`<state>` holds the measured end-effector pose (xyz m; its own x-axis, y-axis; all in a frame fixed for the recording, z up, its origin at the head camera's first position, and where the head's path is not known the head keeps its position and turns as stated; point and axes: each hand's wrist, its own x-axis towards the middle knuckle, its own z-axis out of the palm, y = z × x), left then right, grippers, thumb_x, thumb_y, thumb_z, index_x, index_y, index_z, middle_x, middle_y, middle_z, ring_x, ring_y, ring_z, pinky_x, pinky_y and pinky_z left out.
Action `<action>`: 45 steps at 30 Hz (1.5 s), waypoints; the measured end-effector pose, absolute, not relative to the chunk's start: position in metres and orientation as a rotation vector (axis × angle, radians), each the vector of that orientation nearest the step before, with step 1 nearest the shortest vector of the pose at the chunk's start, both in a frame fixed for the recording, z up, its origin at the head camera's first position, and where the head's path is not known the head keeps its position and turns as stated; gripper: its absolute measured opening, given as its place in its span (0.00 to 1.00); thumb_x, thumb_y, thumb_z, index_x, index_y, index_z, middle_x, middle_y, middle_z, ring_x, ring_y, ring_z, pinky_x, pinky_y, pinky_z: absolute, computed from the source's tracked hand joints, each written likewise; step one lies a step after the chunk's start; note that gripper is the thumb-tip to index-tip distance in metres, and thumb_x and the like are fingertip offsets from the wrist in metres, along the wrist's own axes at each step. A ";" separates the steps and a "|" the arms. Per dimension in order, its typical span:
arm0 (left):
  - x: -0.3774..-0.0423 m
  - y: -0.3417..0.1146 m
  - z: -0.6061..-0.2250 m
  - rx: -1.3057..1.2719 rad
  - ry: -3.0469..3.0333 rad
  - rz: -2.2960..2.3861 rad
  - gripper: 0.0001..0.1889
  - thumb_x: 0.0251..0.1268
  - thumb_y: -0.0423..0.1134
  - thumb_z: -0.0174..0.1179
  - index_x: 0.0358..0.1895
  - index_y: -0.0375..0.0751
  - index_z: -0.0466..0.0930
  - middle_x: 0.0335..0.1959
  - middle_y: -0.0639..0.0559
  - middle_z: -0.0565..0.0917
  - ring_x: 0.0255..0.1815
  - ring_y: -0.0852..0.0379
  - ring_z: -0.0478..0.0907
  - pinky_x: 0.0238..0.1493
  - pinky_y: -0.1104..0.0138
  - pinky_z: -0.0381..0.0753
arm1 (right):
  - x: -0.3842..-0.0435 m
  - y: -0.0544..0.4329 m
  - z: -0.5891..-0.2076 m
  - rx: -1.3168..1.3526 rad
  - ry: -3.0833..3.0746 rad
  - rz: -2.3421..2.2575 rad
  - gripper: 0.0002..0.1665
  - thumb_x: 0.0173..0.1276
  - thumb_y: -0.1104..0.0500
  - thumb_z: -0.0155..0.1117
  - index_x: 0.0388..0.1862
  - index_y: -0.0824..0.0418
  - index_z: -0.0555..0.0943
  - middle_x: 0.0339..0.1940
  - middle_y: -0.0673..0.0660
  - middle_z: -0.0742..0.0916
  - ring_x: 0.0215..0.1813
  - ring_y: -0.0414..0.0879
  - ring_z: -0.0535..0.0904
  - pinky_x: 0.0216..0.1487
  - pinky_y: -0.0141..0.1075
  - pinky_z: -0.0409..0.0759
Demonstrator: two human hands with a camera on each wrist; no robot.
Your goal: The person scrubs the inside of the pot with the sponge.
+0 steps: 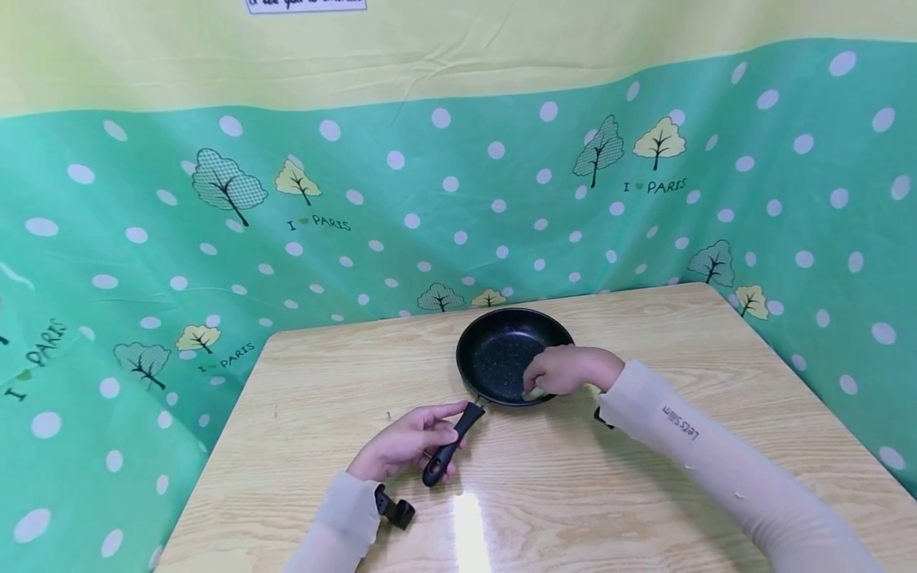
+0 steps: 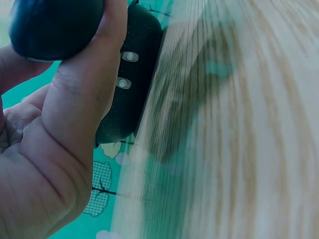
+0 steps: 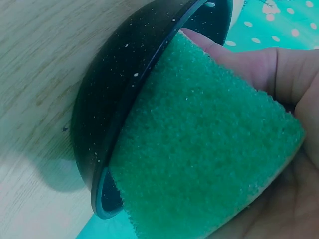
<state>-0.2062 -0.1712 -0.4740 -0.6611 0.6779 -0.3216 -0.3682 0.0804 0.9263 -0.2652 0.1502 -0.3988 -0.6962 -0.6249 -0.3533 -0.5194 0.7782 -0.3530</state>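
Observation:
A black speckled frying pan (image 1: 501, 358) sits on the wooden table, its handle toward the front. My left hand (image 1: 407, 438) holds the black handle (image 1: 453, 447), thumb along the upper side and fingers beneath. The left wrist view shows the handle's rounded end (image 2: 55, 27) and the pan's outer side with two rivets (image 2: 127, 69). Inside the right part of the pan, my right hand (image 1: 564, 368) grips a green sponge (image 3: 199, 144). One edge of the sponge reaches past the rim into the pan; where it meets the bottom is hidden in the right wrist view.
The light wooden table (image 1: 344, 382) extends around the pan. A green dotted curtain (image 1: 401, 215) with printed trees hangs behind and at both sides. Black straps (image 1: 394, 509) are on both wrists. Light reflects off the table near the front.

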 end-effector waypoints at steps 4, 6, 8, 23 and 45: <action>-0.207 -0.171 -0.473 0.319 1.578 1.689 0.32 0.84 0.31 0.50 0.85 0.42 0.55 0.53 0.34 0.84 0.30 0.53 0.88 0.36 0.58 0.91 | -0.265 0.150 -0.398 -0.882 2.496 -0.343 0.22 0.78 0.65 0.49 0.52 0.55 0.91 0.57 0.51 0.88 0.63 0.49 0.80 0.68 0.52 0.77; -0.208 -0.171 -0.473 0.325 1.575 1.688 0.32 0.84 0.31 0.50 0.85 0.41 0.55 0.54 0.34 0.84 0.30 0.54 0.87 0.35 0.59 0.91 | -0.265 0.150 -0.398 -0.898 2.486 -0.358 0.21 0.78 0.64 0.49 0.52 0.55 0.90 0.57 0.52 0.88 0.62 0.48 0.80 0.66 0.50 0.78; -0.208 -0.171 -0.474 0.332 1.572 1.688 0.32 0.83 0.31 0.50 0.86 0.40 0.54 0.54 0.33 0.84 0.30 0.54 0.87 0.35 0.59 0.91 | -0.265 0.150 -0.398 -0.907 2.475 -0.379 0.21 0.78 0.65 0.49 0.52 0.56 0.90 0.58 0.52 0.88 0.61 0.48 0.80 0.65 0.48 0.79; -0.207 -0.171 -0.473 0.352 1.563 1.689 0.33 0.84 0.31 0.50 0.86 0.40 0.52 0.55 0.32 0.83 0.31 0.54 0.87 0.35 0.59 0.90 | -0.267 0.139 -0.402 -0.962 2.458 -0.469 0.23 0.74 0.66 0.49 0.51 0.55 0.91 0.57 0.51 0.88 0.57 0.45 0.80 0.62 0.44 0.79; -0.207 -0.172 -0.475 0.337 1.565 1.686 0.34 0.83 0.32 0.52 0.86 0.41 0.52 0.56 0.34 0.83 0.32 0.53 0.88 0.37 0.59 0.90 | -0.268 0.125 -0.412 -0.929 2.416 -0.624 0.26 0.70 0.67 0.50 0.59 0.56 0.88 0.60 0.52 0.87 0.62 0.47 0.79 0.68 0.48 0.78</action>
<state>-0.2071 -0.1722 -0.4751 -0.6492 0.6929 -0.3138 -0.3643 0.0789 0.9279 -0.2684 0.1247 -0.4118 -0.6576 -0.7056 -0.2640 -0.4896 0.6666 -0.5621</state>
